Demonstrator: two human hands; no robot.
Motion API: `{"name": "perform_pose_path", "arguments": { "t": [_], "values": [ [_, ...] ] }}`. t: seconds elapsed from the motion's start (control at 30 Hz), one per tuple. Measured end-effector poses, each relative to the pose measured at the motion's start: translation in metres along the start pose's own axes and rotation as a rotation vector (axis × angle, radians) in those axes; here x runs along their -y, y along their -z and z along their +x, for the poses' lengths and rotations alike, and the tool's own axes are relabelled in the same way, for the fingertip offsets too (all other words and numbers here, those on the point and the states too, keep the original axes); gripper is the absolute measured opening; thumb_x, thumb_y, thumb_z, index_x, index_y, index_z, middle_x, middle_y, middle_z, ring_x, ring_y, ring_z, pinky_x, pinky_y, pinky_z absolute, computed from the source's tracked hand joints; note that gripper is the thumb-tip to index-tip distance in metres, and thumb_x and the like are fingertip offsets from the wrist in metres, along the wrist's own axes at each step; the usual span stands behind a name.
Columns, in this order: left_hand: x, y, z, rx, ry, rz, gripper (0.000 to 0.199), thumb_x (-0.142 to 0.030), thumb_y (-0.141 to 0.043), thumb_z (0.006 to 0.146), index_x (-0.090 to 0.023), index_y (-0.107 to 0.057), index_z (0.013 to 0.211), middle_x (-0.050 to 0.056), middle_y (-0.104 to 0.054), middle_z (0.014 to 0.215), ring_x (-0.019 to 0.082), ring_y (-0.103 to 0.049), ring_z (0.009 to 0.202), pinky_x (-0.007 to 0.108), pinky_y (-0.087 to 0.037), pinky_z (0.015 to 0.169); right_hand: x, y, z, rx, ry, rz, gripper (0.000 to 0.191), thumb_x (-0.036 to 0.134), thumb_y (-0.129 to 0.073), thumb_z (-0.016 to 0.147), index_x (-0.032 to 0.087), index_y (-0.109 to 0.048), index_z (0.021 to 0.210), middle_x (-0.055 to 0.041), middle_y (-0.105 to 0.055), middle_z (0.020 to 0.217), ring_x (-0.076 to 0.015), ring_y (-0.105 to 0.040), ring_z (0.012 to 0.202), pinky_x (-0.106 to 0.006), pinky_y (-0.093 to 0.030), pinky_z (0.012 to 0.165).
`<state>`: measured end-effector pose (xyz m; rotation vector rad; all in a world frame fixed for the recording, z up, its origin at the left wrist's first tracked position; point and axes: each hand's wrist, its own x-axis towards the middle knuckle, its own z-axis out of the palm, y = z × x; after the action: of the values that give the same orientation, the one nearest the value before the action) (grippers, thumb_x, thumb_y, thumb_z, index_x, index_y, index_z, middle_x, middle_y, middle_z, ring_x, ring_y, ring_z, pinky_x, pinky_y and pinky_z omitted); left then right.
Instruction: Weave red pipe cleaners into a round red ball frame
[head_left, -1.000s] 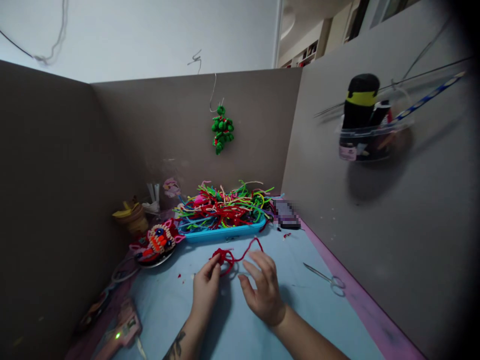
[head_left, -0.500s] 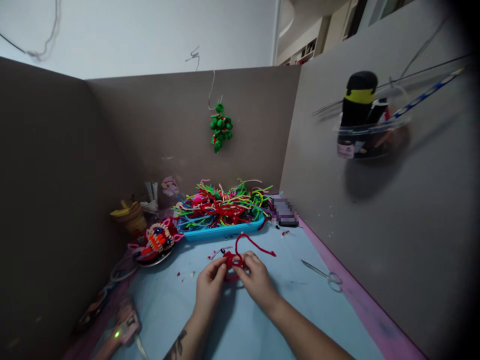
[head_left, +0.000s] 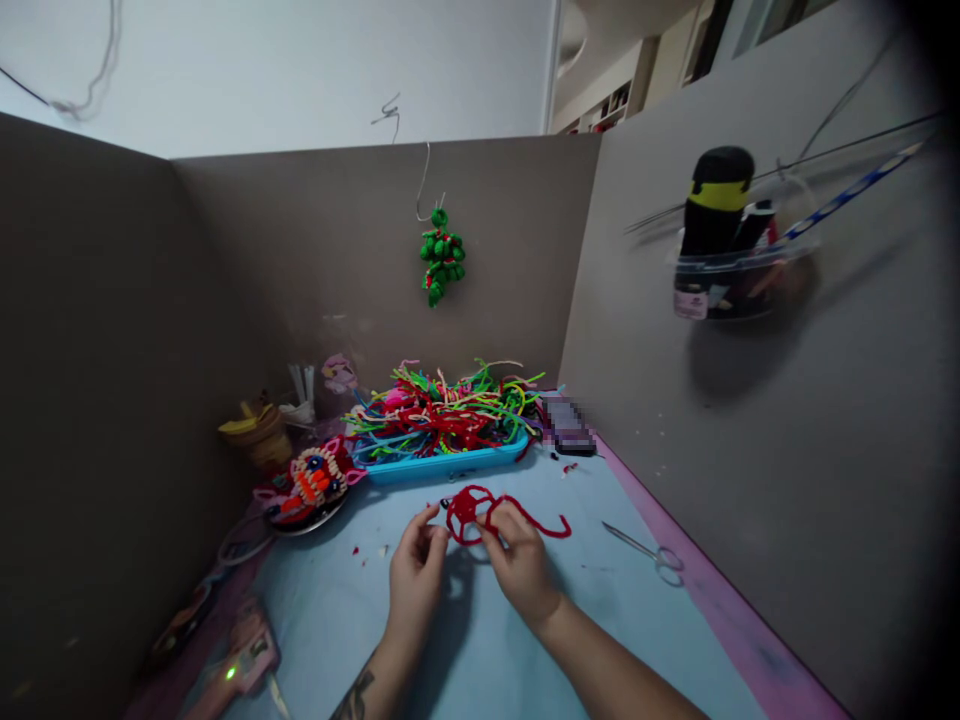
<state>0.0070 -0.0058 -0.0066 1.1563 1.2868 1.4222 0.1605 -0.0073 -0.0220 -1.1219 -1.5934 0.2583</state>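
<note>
A round red pipe-cleaner piece (head_left: 463,507) with spoke-like strands inside its ring is held up over the blue table cover. My right hand (head_left: 519,562) pinches its right side between thumb and fingers, and a loose red tail curves out to the right beyond that hand. Just left of the ring is my left hand (head_left: 418,568), thumb and index finger apart, with nothing seen between them. Whether its fingertips touch the ring's edge is hard to tell.
Behind the hands a blue tray (head_left: 450,465) overflows with coloured pipe cleaners. Scissors (head_left: 652,555) lie at right, a phone (head_left: 568,425) behind them. At left are a beaded figure (head_left: 315,482) on a dish and a pink glue gun (head_left: 247,650). A green ornament (head_left: 442,262) hangs behind.
The red piece has turned to show its round face, and its tail has swung lower and to the right. My left fingers have let go of it and opened.
</note>
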Motion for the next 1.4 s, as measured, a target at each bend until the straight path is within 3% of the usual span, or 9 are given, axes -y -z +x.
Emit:
{"name": "perform_pose_path", "arguments": {
  "t": [0.13,0.27,0.4,0.57,0.7,0.8,0.93,1.07,1.4],
  "values": [
    [-0.006,-0.002,-0.001,0.089,0.120,-0.155,0.072,-0.047,-0.075,0.068,-0.013,-0.057,0.128,-0.003,-0.062,0.061,0.011,-0.052,0.052,0.022,-0.040,0.052,0.004,0.002,-0.003,0.055,0.141,-0.037,0.025,0.009,-0.048,0.083,0.023,-0.067,0.092,-0.0058,-0.065,0.088,-0.0208,-0.060,0.082,-0.034,-0.049,0.074],
    [-0.011,-0.003,-0.002,0.068,0.139,-0.272,0.088,-0.047,-0.078,0.065,-0.016,-0.045,0.140,-0.009,-0.050,0.052,0.006,-0.042,0.044,0.018,-0.029,0.044,0.004,-0.002,-0.004,0.089,0.157,-0.012,0.027,0.008,-0.049,0.083,0.024,-0.067,0.095,-0.0054,-0.066,0.088,-0.0198,-0.060,0.080,-0.033,-0.049,0.072],
    [-0.012,-0.002,-0.001,0.063,0.141,-0.274,0.097,-0.043,-0.081,0.064,-0.018,-0.035,0.146,-0.008,-0.057,0.058,0.007,-0.048,0.049,0.018,-0.035,0.049,0.006,-0.004,-0.003,0.073,0.143,0.006,0.023,0.009,-0.050,0.084,0.023,-0.067,0.092,-0.0055,-0.064,0.084,-0.0201,-0.058,0.080,-0.033,-0.049,0.071],
    [-0.004,-0.002,0.000,0.055,0.127,-0.267,0.088,-0.037,-0.079,0.067,-0.022,-0.038,0.144,-0.001,-0.070,0.072,0.013,-0.063,0.065,0.024,-0.046,0.064,0.016,0.001,0.000,0.072,0.125,0.004,0.017,0.013,-0.050,0.087,0.023,-0.065,0.090,-0.0056,-0.064,0.086,-0.0214,-0.057,0.084,-0.036,-0.048,0.077],
    [0.004,-0.002,0.001,0.044,0.120,-0.275,0.083,-0.037,-0.078,0.069,-0.021,-0.040,0.141,-0.001,-0.070,0.074,0.014,-0.065,0.069,0.026,-0.047,0.071,0.016,-0.004,-0.002,0.077,0.015,-0.023,0.013,0.014,-0.052,0.086,0.022,-0.062,0.085,-0.0038,-0.063,0.082,-0.0202,-0.058,0.081,-0.032,-0.047,0.073],
    [0.007,-0.003,0.000,0.022,0.135,-0.274,0.083,-0.039,-0.078,0.069,-0.021,-0.039,0.141,-0.001,-0.069,0.074,0.013,-0.063,0.068,0.025,-0.046,0.069,0.011,-0.011,-0.005,0.072,-0.051,-0.073,0.014,0.013,-0.052,0.085,0.022,-0.060,0.077,-0.0022,-0.061,0.076,-0.0193,-0.059,0.076,-0.030,-0.046,0.070],
    [0.008,-0.004,-0.002,0.042,0.157,-0.243,0.094,-0.042,-0.077,0.069,-0.023,-0.029,0.147,-0.004,-0.065,0.067,0.011,-0.057,0.055,0.022,-0.040,0.054,0.007,-0.013,-0.006,0.068,-0.020,-0.068,0.013,0.012,-0.053,0.083,0.021,-0.060,0.077,-0.0023,-0.062,0.074,-0.0186,-0.061,0.073,-0.029,-0.047,0.071],
    [0.008,-0.004,-0.001,0.071,0.139,-0.231,0.097,-0.039,-0.077,0.070,-0.020,-0.023,0.149,-0.005,-0.063,0.062,0.009,-0.051,0.049,0.019,-0.034,0.049,0.010,-0.012,-0.006,0.089,-0.002,-0.067,0.014,0.013,-0.052,0.084,0.021,-0.061,0.077,-0.0026,-0.063,0.076,-0.0183,-0.061,0.075,-0.028,-0.047,0.071],
    [0.004,-0.002,0.000,0.049,0.060,-0.167,0.071,-0.030,-0.072,0.073,-0.020,-0.038,0.135,-0.005,-0.064,0.063,0.011,-0.057,0.057,0.022,-0.041,0.058,0.003,-0.021,-0.014,0.155,-0.106,-0.002,0.012,0.019,-0.057,0.083,0.021,-0.067,0.077,-0.0037,-0.069,0.072,-0.0197,-0.064,0.072,-0.029,-0.048,0.068]
  ]
}}
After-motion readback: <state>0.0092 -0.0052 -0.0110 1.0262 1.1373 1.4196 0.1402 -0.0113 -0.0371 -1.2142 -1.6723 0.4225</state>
